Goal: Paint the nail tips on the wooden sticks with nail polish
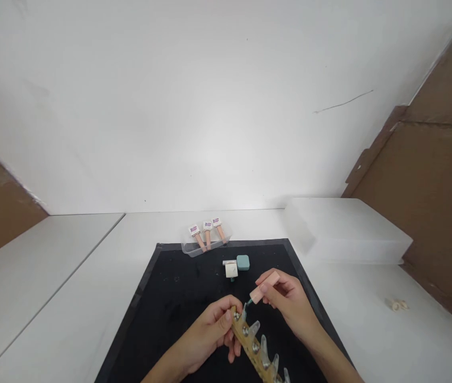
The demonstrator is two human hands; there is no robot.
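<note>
White table (90,266) space is surrounding a black mat (162,287); at its far edge a clear tray (192,251) is holding three pink-capped bottles (207,225), their purple writing too small to read. Above the mat, the left hand (217,320) is gripping a wooden strip (250,348) running far-left to near-right; the right hand (285,296) is pinching a pink-handled brush (265,287) pointing near-left.

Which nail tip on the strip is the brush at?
The topmost nail tip, nearest the left hand; it looks greenish, while the other tips look clear.
</note>
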